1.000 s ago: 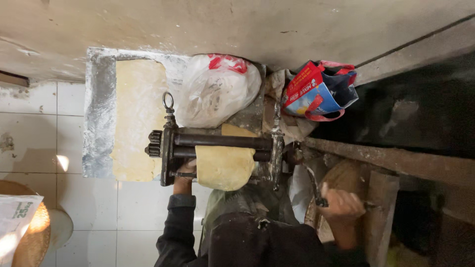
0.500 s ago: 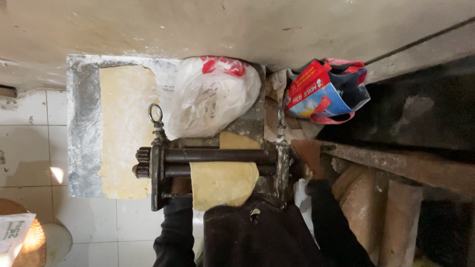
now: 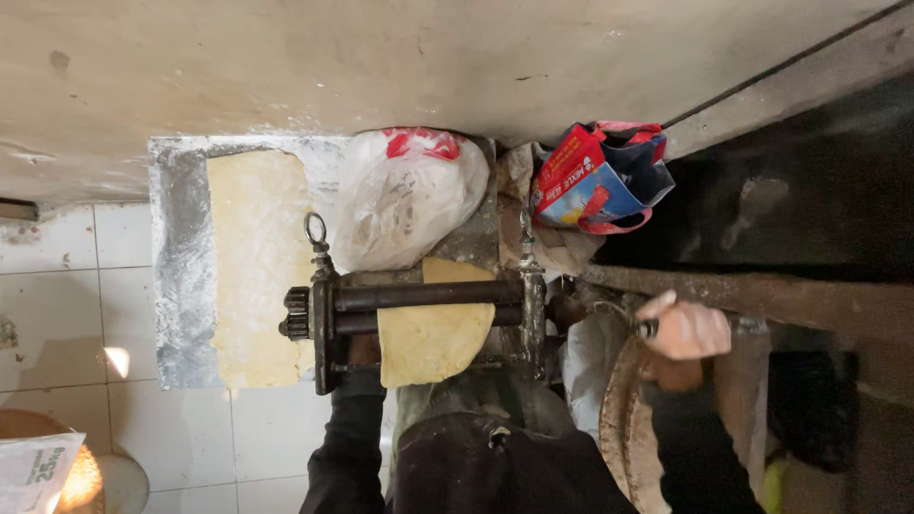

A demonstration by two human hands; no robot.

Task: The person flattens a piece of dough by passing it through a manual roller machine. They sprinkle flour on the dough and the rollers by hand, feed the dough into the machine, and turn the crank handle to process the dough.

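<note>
Pale yellow dough sheet (image 3: 433, 333) sits between the dark iron rollers (image 3: 428, 306); right hand (image 3: 687, 330) is closed on the crank handle, left hand hidden under the frame; rolling step, steady cranking needed next

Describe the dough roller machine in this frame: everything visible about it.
The dough roller machine is dark, worn metal: two parallel rollers between upright end plates, a gear on one end, a ring-topped screw above it. A pale yellow dough sheet hangs through the rollers. It stands beside a floured metal tray and a white plastic bag. The right hand grips what looks like a crank handle at its far end; the left hand is hidden behind the frame.
</note>
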